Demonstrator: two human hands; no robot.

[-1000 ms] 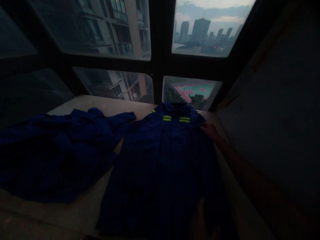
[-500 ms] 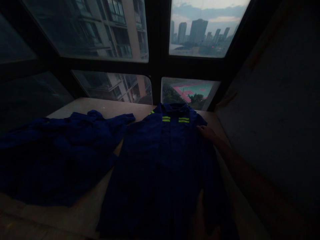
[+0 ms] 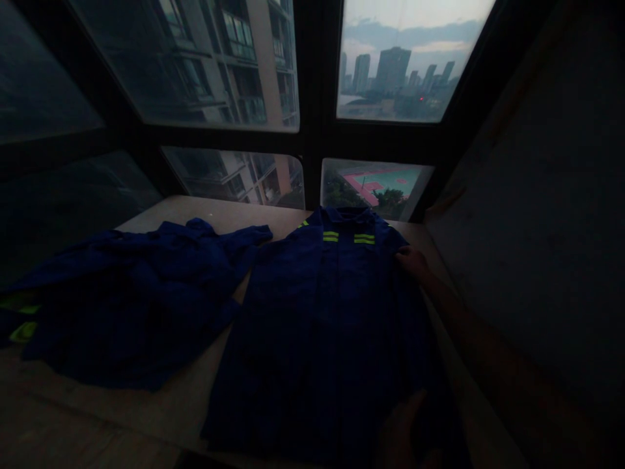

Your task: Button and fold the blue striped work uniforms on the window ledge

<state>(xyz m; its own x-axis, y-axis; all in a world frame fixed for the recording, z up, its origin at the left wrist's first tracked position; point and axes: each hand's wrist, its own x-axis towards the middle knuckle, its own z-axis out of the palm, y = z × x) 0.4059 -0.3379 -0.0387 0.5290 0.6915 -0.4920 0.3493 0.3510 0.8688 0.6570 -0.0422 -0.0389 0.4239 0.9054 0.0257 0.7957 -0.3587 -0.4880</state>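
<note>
A dark blue work jacket (image 3: pixel 336 293) with yellow-green stripes on the chest lies front up, its collar towards the window. My right hand (image 3: pixel 413 262) is at the upper part of its right-hand sleeve, just below the shoulder, with fingers closed on the cloth. Lower down, in deep shadow, my left hand (image 3: pixel 403 423) is on the same sleeve side near the bottom of the view. Its fingers look curled onto the fabric, though the dark hides much of them. The jacket's lower end fades into shadow.
A second blue garment (image 3: pixel 146 293) with yellow-green bands lies crumpled on the left of the pale ledge (image 3: pixel 234 213). Dark window frames (image 3: pixel 312 140) rise behind the ledge, and a wall (image 3: pixel 527 195) stands close on the right.
My right hand's fingers, stretched out before, have curled onto the sleeve. My left hand's raised finger has bent down. The view has shifted left, bringing the other garment's bands into sight.
</note>
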